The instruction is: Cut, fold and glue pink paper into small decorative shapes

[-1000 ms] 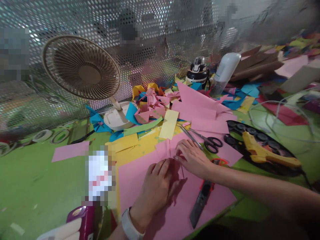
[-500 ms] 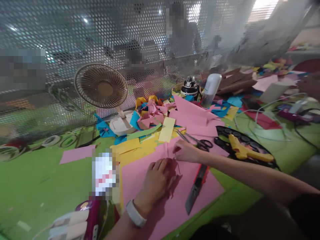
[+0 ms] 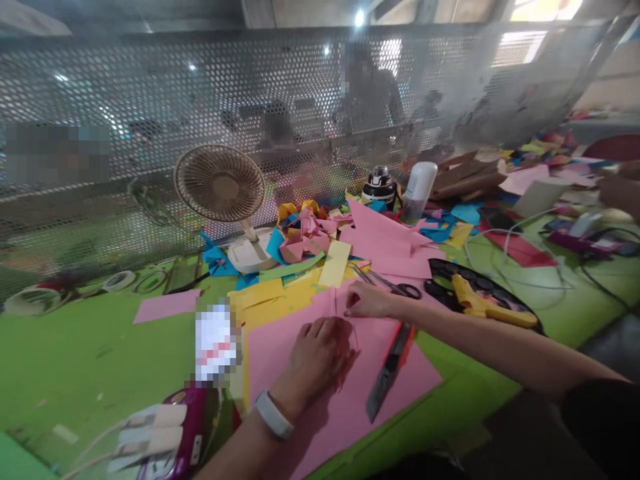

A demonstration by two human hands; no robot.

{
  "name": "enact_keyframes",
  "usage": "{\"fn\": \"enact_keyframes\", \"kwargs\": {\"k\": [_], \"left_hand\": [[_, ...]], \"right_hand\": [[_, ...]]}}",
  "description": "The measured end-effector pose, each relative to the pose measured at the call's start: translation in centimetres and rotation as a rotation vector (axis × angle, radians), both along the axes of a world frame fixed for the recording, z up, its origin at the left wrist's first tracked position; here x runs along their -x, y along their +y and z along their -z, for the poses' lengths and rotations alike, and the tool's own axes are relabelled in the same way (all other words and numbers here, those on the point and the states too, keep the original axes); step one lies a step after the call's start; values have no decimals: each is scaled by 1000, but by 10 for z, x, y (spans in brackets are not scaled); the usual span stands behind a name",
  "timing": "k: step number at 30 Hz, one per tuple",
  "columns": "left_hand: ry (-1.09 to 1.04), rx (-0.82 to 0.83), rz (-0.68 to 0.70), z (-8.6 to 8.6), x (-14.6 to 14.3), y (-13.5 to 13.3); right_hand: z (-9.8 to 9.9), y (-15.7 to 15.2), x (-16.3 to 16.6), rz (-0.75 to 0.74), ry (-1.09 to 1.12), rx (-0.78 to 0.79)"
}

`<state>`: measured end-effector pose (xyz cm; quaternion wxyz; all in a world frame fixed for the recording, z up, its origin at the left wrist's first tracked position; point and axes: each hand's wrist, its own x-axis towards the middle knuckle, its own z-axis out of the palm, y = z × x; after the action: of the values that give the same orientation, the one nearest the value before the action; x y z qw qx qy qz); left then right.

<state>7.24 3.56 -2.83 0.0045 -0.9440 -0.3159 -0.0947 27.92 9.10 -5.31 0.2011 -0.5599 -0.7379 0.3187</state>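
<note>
A large pink paper sheet (image 3: 340,400) lies on the green table in front of me. My left hand (image 3: 315,357) rests on it, fingers curled down over a small folded pink piece that is mostly hidden under the hand. My right hand (image 3: 367,301) is just beyond it, fingertips pinched together on the pink paper's fold near the sheet's far edge. A utility knife (image 3: 387,370) lies on the sheet to the right of my hands. Scissors (image 3: 393,285) lie just behind my right hand.
A small fan (image 3: 223,190) stands at the back, next to a heap of folded coloured papers (image 3: 310,230). A yellow glue gun (image 3: 480,305) lies on a black tray (image 3: 440,288) to the right. Bottles (image 3: 417,190), cables and tape rolls (image 3: 117,281) lie about. A perforated metal screen (image 3: 150,100) walls the rear.
The view has lifted and pulled back. My right hand went from lying flat on the paper to a pinch at the fold. My left hand stays pressed on the sheet.
</note>
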Motion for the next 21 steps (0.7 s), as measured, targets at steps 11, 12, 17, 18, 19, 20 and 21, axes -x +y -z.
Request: {"fn": "enact_keyframes", "kwargs": {"k": [11, 12, 17, 18, 19, 20, 21], "left_hand": [[2, 30, -15, 2, 0, -1], [-6, 43, -16, 1, 0, -1], [-117, 181, -57, -10, 0, 12], [-165, 221, -133, -12, -1, 18], [-211, 272, -236, -14, -3, 24], [-243, 346, -343, -15, -5, 31], [-233, 482, -372, -15, -8, 38]], "right_hand": [[6, 3, -4, -51, 38, 11], [6, 3, -4, -52, 33, 7], [4, 3, -2, -79, 21, -4], [3, 3, -2, -79, 18, -7], [3, 2, -2, -77, 13, -11], [3, 2, -2, -73, 8, -14], [2, 2, -2, -70, 2, -15]]}}
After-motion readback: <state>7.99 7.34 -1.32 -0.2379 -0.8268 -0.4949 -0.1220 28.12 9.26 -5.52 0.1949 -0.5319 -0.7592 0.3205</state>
